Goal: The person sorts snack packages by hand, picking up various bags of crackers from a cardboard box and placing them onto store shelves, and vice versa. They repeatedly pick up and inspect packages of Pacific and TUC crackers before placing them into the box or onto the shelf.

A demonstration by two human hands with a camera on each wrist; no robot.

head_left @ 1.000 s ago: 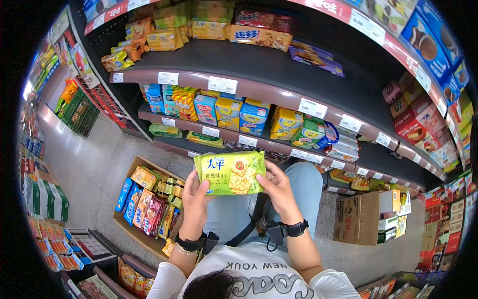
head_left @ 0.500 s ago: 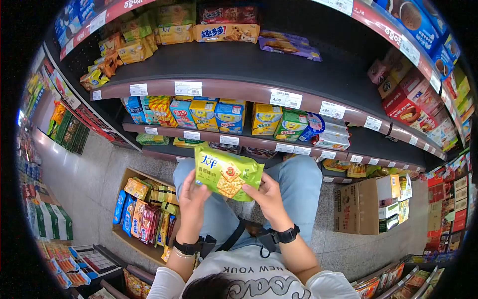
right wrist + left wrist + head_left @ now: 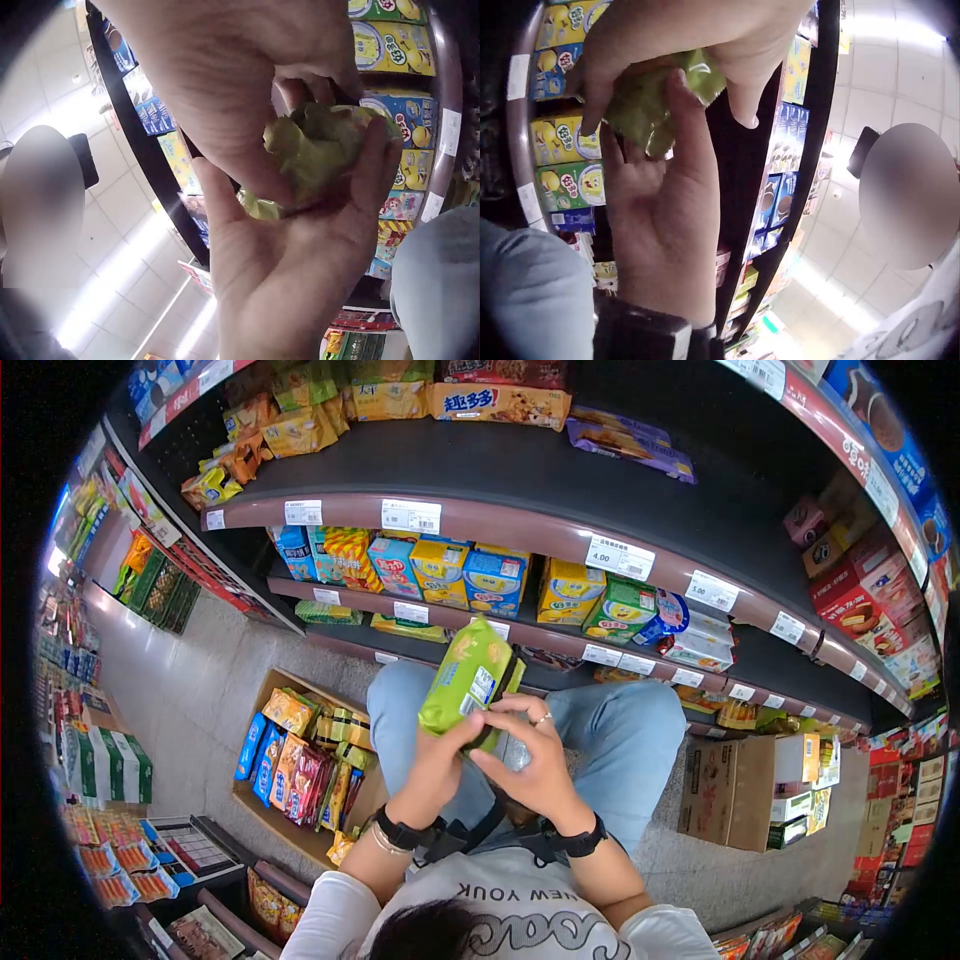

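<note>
A green pack of crackers (image 3: 465, 670) stands tilted over the person's lap in the head view, its side with a white barcode label turned upward. The left hand (image 3: 430, 770) holds its near end from below and the left. On the near right edge, the right hand (image 3: 535, 755), with a ring on one finger, grips the pack with bent fingers. In the left wrist view the right thumb (image 3: 682, 101) lies on the crinkled green wrapper (image 3: 641, 112). The right wrist view shows the wrapper (image 3: 315, 157) between both hands, partly hidden by the right hand.
Ahead are shelves with cookie packs (image 3: 500, 405), small boxes (image 3: 495, 580) and price tags (image 3: 620, 557). A cardboard box of snack packs (image 3: 300, 760) sits on the floor at left, another carton (image 3: 730, 790) at right. The person's knees (image 3: 640, 730) are bent below the hands.
The pack has turned from its printed front facing up to its barcode side, one end now pointing away. The right hand has moved left to the near end, close to the left hand.
</note>
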